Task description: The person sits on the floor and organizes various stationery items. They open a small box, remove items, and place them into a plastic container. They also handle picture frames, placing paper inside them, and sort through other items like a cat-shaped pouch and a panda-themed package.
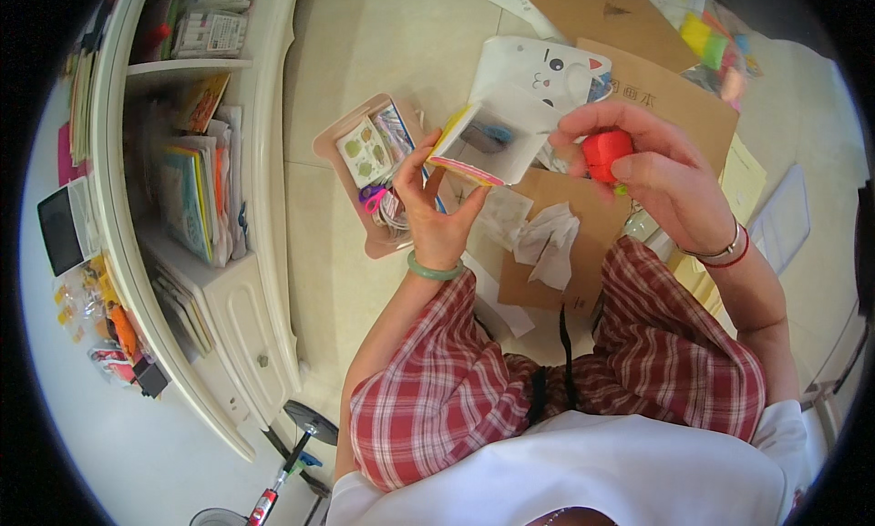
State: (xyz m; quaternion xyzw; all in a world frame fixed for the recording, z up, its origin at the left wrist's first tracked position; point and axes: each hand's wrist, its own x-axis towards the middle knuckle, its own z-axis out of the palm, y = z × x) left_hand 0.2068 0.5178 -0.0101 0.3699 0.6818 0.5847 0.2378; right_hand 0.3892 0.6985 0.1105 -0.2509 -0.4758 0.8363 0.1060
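Observation:
My left hand (439,225), with a green bangle at its wrist, grips a small open carton (521,157) by its near side. The carton is tilted so its white inside shows, and a dark blue thing (490,136) lies in it. Just right of its mouth, my right hand (670,180) pinches a small red rounded thing (606,152) between thumb and fingers. Its exact kind is not clear. A bit of yellow-green shows just below it, partly hidden by the hand. The two hands are apart from each other.
A pink bin (326,145) with purple-handled scissors (371,198) and packets stands left of the carton. Crumpled tissue (550,243) lies on cardboard (521,284) before my knees. Beyond are a white cat-face sheet (510,66) and more cardboard (679,107). A white shelf unit (269,180) runs along the left.

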